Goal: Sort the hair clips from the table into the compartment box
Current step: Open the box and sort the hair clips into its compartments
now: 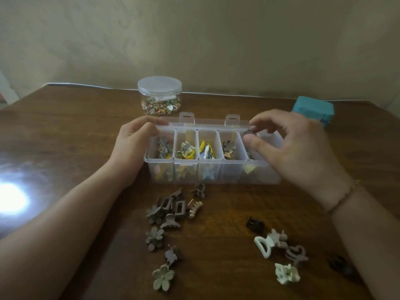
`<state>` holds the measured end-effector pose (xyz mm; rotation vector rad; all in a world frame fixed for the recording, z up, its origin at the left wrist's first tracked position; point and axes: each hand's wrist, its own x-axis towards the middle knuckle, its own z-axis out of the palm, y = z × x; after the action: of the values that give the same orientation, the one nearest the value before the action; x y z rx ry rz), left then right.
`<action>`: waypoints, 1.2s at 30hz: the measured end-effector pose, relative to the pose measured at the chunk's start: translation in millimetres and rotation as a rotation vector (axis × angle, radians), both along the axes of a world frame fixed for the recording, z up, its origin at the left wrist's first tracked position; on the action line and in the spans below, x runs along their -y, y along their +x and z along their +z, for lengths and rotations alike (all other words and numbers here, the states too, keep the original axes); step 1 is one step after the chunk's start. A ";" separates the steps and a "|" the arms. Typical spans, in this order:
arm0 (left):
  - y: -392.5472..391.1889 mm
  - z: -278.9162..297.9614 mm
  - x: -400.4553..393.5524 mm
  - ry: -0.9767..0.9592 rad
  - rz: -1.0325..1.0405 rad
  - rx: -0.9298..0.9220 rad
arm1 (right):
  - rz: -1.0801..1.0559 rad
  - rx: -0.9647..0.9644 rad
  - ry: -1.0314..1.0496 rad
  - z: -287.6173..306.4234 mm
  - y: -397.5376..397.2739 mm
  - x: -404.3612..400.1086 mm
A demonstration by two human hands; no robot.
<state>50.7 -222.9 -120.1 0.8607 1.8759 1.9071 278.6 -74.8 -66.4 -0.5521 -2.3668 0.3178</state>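
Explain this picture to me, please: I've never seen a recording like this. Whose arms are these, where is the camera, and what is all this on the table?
No machine here: a person wears one camera on the head, looking forward and down, so both arms reach in from below. The left hand holds the left end of a clear compartment box, fingers curled over its rim. The right hand pinches a small dark hair clip above the box's right end. The box's visible compartments already hold clips. More lie loose on the wooden table: a brownish cluster in front of the box, a pale flower clip nearest the camera, and pale and dark ones to the right. Behind the box stand a round lidded jar of small trinkets and a teal box.
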 end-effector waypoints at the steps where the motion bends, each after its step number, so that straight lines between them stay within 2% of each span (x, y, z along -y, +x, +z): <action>1: 0.1 0.4 0.1 -0.004 -0.002 0.002 | -0.005 0.021 0.014 -1.0 -0.2 1.0; 2: 0.4 1.0 0.3 -0.010 -0.003 0.001 | 0.023 0.022 0.044 0.1 0.3 5.1; 4: 1.2 2.2 0.6 -0.021 0.003 -0.005 | 0.219 0.050 0.105 6.0 1.4 23.1; 6: 2.7 3.1 0.4 -0.017 0.025 -0.006 | 0.494 0.184 0.163 6.0 1.0 49.0; 8: 4.3 3.5 0.1 -0.010 0.045 -0.010 | 0.708 0.312 0.317 -2.4 -1.3 70.2; 12: 3.9 4.0 1.1 -0.034 0.038 -0.021 | 0.872 0.451 0.437 -20.7 -6.2 84.1; 20: -0.3 -0.3 0.8 -0.008 0.024 -0.013 | 0.756 0.313 0.374 -15.5 -6.0 65.7; 23: -0.2 -0.3 -0.5 0.002 0.018 -0.003 | 0.514 0.080 0.166 4.2 -0.9 33.2; 25: -0.4 -0.3 -0.9 0.002 0.021 -0.010 | 0.305 -0.053 0.115 10.8 -0.7 14.3; 28: -0.4 -0.7 -1.0 -0.008 0.020 -0.011 | 0.055 -0.025 0.067 4.5 -4.3 -3.3; 30: 0.0 -0.4 -0.7 -0.018 0.020 -0.010 | -0.004 0.028 0.082 0.5 -4.0 -5.0; 32: 1.2 1.6 0.0 -0.026 0.020 -0.009 | 0.070 0.008 0.098 4.4 -1.9 5.2; 36: 4.2 5.4 1.4 -0.034 0.045 -0.012 | 0.535 0.209 0.228 4.6 -0.7 55.5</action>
<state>54.9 -224.3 -114.8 0.8271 1.9449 1.8943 278.0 -130.4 -61.8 0.1733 -2.6820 0.2253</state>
